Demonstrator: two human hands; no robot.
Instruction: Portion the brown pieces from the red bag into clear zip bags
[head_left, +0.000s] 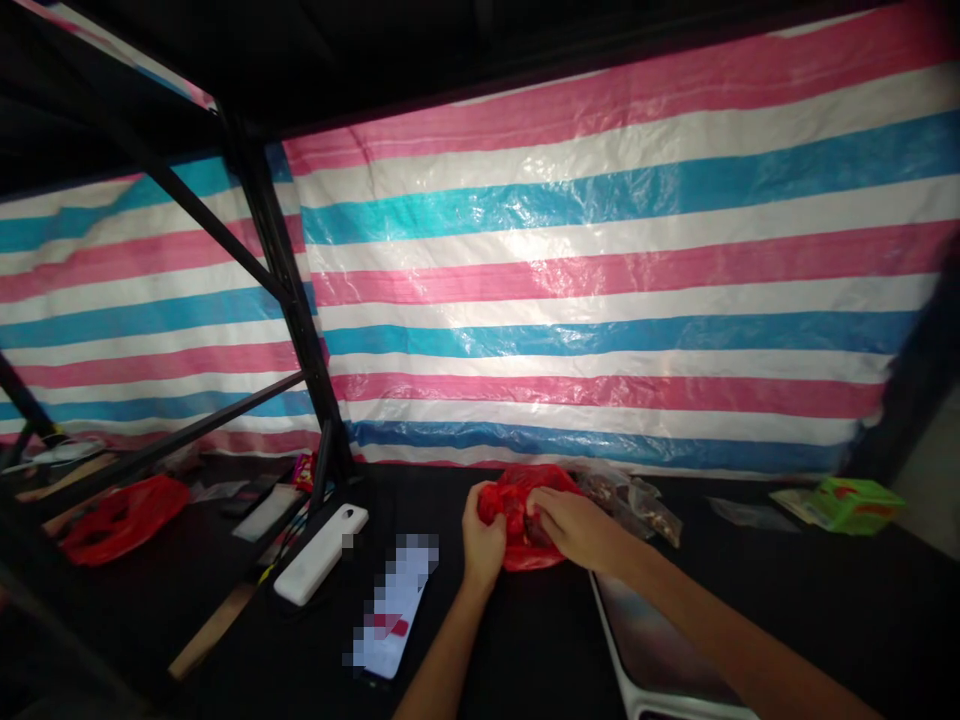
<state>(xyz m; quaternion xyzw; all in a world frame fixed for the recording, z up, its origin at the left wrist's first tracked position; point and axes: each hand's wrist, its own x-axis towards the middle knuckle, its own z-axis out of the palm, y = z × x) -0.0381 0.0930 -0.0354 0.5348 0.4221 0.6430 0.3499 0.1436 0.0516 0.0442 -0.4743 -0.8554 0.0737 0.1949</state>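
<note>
A crumpled red plastic bag [534, 557] lies on the black surface near the striped sheet. My left hand [484, 540] grips its left side, thumb toward me and fingers curled round the plastic. From the right, my right hand [571, 522] reaches over the bag with its fingers closed on the plastic near the middle. The right fingertips are partly hidden in the folds, and what the bag contains cannot be made out. Just behind my right hand are clear plastic bags [637, 500] with small brownish pieces in them.
Left of my forearms lie a phone [401, 610] with a lit screen and a white oblong device [321, 555]. A flat, pale-rimmed device [660, 640] sits under my right forearm. A green packet [855, 505] stands far right. Black metal posts [289, 280] and another red bag [127, 520] are left.
</note>
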